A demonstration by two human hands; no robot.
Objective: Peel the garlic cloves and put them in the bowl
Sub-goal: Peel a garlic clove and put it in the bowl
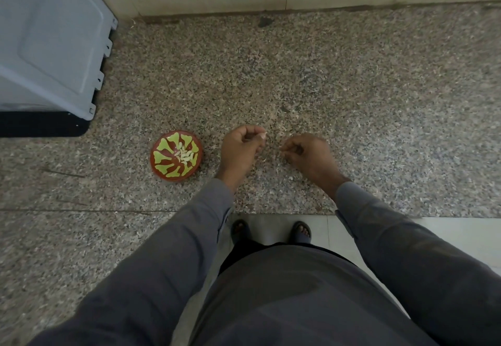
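Peeling is under way: the left hand (240, 146) has its grip pinched on a pale garlic clove (262, 135) at the fingertips, above the speckled desk (352, 88). The right hand (306, 153) is curled, though I cannot tell whether it holds skin. Next, I'd judge, strip it and drop it in the bowl (176, 156), just left, among peeled cloves (185, 155).
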